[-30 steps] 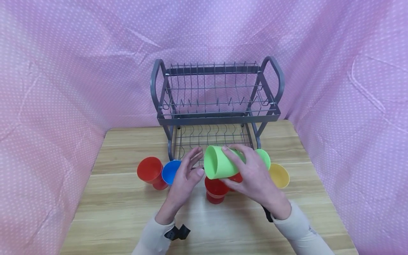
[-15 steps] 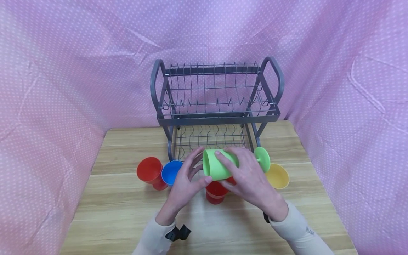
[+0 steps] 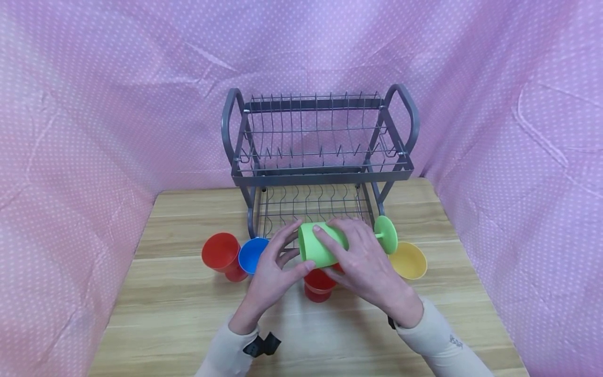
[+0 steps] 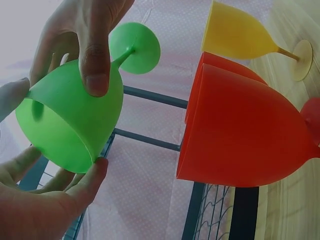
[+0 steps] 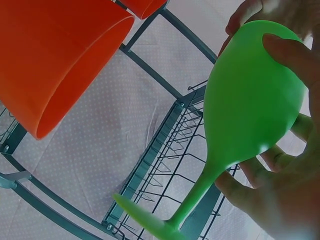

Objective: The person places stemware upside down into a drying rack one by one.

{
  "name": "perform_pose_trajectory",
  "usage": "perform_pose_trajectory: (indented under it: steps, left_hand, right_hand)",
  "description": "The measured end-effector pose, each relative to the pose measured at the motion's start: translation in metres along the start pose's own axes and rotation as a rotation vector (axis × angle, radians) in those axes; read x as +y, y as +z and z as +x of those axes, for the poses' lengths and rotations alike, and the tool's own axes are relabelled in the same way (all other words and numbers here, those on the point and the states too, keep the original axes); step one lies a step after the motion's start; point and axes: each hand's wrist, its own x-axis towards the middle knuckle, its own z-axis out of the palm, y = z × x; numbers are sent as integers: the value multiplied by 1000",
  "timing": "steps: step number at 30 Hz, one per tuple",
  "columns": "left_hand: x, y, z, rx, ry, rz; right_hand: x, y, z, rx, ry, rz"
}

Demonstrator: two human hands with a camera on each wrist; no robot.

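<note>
A light green plastic goblet (image 3: pixel 312 250) lies tilted on its side in the air, its mouth to the left and its round foot to the right. My right hand (image 3: pixel 369 264) grips its bowl from above and the side. At the rim, my left hand (image 3: pixel 270 275) holds on with thumb and fingers on opposite sides, as the left wrist view shows. Below the hands stands a red goblet (image 3: pixel 317 294), with more red partly hidden behind it. Left of my left hand are a blue goblet (image 3: pixel 250 254) and another red goblet (image 3: pixel 220 252). A yellow goblet (image 3: pixel 409 261) stands right of my right hand.
A dark grey two-tier dish rack (image 3: pixel 322 178) stands at the back of the wooden table (image 3: pixel 174 314), just beyond the goblets. Its lower wire shelf (image 3: pixel 308 201) lies behind my hands. Pink dotted cloth (image 3: pixel 94 157) hangs around the back and sides.
The left hand has moved right and taken hold of the green goblet's rim. The right hand has brought the goblet slightly left, and its foot now shows more fully.
</note>
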Motion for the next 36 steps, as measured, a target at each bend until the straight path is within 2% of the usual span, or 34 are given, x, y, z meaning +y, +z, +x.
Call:
perform_pose_trajectory:
  steps: [7,10,18,23,27,31,36]
  left_hand:
    - [-3,-1,0,20,32,-27]
    - [-6,-2,0,43,33,-33]
    - [-11,-7,-4,85,-10,-55]
    - [-14,-10,-5,96,-11,-87]
    - [-14,-12,-6,105,-3,-123]
    - [-14,-13,-7,104,26,-171]
    - [-16,-14,-7,106,80,-197]
  right_hand:
    - [1,-3,-2,-19,13,3]
    - [2,-4,-5,3,27,22]
    - [9,-8,-13,245,59,89]
    - [16,-12,-19,375,84,84]
    - [23,-14,-25,425,134,66]
    - [28,-13,-31,414,197,75]
    - [27,-11,-41,373,371,164]
